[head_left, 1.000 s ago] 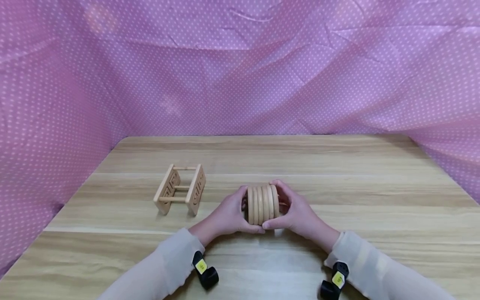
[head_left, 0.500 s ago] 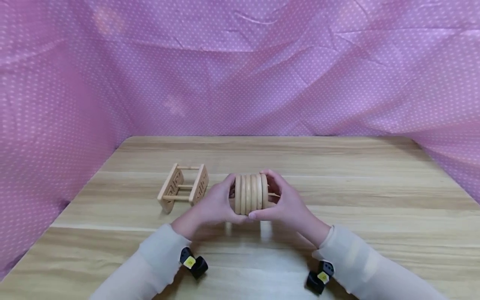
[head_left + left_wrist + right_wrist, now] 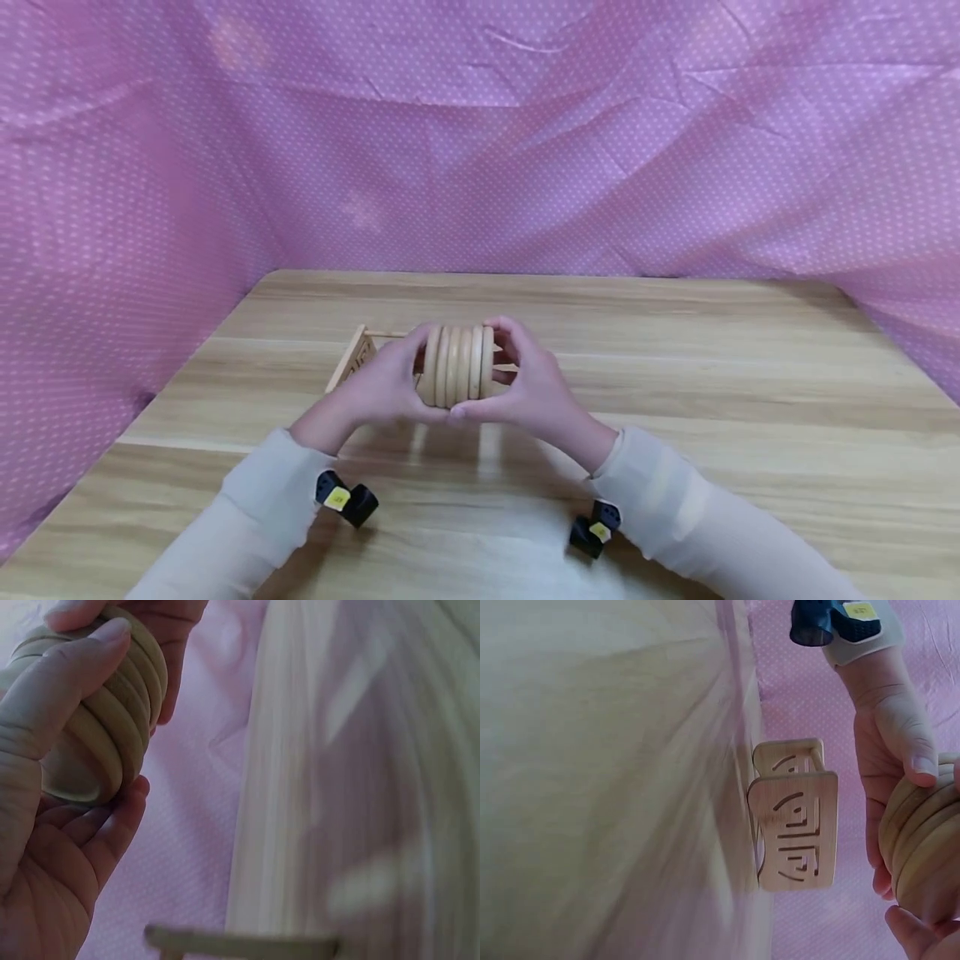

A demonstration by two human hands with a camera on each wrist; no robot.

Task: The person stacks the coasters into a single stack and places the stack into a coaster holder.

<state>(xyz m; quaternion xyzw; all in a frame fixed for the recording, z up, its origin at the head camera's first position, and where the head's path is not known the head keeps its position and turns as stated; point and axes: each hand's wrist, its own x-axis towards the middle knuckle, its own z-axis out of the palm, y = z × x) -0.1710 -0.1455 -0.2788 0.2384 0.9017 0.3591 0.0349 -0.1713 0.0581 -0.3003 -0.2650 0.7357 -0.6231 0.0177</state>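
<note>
Between both hands is a stack of several round, pale wooden coasters [image 3: 459,365], standing on edge side by side and held above the table. My left hand [image 3: 378,387] grips the left end, its thumb along the near side and its fingers on the far side. The right hand [image 3: 536,383] holds the other end in the same way, and the two thumbs meet below the stack. A wooden rack [image 3: 799,832] with cut-out patterned side panels stands on the table; in the head view my left hand and the coasters hide much of it.
The wood-grain table [image 3: 712,400] stretches out on every side of the hands. Pink dotted cloth [image 3: 480,167] hangs behind it and at both sides. A small black camera [image 3: 348,498] sits on each wrist.
Both hands have carried the coaster stack left and upward in the head view, until it came in front of the rack. The grip looks the same. The head view has shifted slightly.
</note>
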